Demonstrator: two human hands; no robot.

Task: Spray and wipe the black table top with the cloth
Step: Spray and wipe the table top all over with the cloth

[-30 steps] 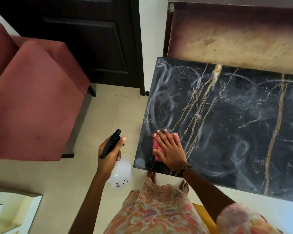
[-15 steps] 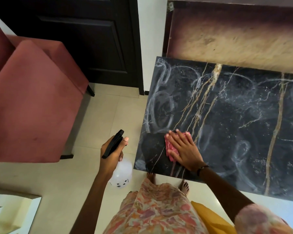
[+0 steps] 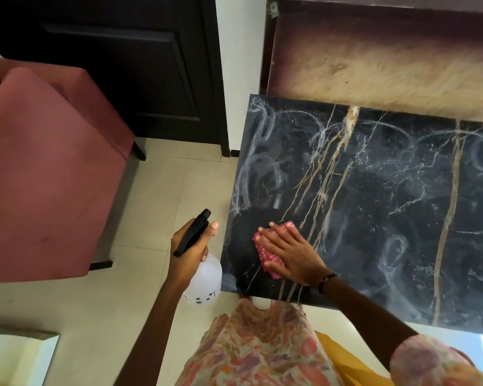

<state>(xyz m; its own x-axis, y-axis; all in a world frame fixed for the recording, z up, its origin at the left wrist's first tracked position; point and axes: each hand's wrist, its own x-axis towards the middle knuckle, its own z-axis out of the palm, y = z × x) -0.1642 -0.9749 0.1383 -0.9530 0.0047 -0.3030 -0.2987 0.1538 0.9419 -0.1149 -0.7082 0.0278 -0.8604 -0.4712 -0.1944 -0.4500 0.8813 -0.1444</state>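
The black marble table top (image 3: 388, 218) with gold veins carries whitish smear loops; a dark wiped patch lies at its near left corner. My right hand (image 3: 290, 252) presses flat on a pink cloth (image 3: 265, 253) in that corner, fingers spread over it. My left hand (image 3: 188, 252) holds a translucent white spray bottle (image 3: 205, 280) with a black trigger head, off the table's left edge above the floor.
A red upholstered chair (image 3: 48, 176) stands to the left on the pale tiled floor (image 3: 156, 207). A dark door (image 3: 129, 65) is behind it. A brown and tan panel (image 3: 388, 57) runs along the table's far edge. My patterned dress fills the bottom.
My right hand slid the pink cloth to the right, then back left and a little further from me, in the near left corner. The dark wiped patch has grown. The left hand barely moved.
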